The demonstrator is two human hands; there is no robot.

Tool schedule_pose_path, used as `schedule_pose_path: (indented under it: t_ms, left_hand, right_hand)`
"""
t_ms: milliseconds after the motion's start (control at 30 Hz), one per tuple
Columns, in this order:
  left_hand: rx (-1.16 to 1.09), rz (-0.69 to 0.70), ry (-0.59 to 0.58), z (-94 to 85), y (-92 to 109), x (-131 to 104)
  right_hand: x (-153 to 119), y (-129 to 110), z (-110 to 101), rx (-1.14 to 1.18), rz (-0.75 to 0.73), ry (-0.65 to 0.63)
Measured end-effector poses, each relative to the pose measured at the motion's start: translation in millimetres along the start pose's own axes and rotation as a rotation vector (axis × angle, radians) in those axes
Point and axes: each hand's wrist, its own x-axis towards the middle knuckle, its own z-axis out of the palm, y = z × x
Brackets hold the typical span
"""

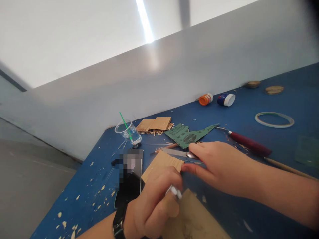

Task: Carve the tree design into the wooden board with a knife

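Observation:
My left hand (159, 196), with a black watch at the wrist, is closed on a small thin wooden board (159, 164) above the table. A shiny whitish thing (174, 192) shows at its fingers; what it is I cannot tell. My right hand (214, 162) grips a craft knife (190, 154), its handle mostly hidden in the palm. The knife's flat blade (171, 151) points left, just beyond the board's far edge. My right thumb touches the board's right corner. Below the hands lies a larger tan sheet or board (199, 215), partly hidden.
A phone (129, 186) lies left of the hands. Beyond stand a plastic cup (127, 132) with a straw, wooden pieces (160, 122) on shavings, and green sandpaper (181, 134). A red-handled tool (249, 143), two small bottles (205, 99) and a clear ring (274, 120) are right.

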Motion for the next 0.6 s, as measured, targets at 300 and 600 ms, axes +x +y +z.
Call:
schedule_pose_path:
  t_ms: [300,600]
  left_hand:
    - [-0.026,0.032,-0.024,-0.9,1.6,0.7]
    - [-0.114,-0.087,0.125,8.5,0.6,-6.2]
  right_hand:
    - [-6.4,-5.3,3.7,0.061,-0.041,-0.021]
    - [-11.4,-9.2,0.1,0.134,-0.096,0.017]
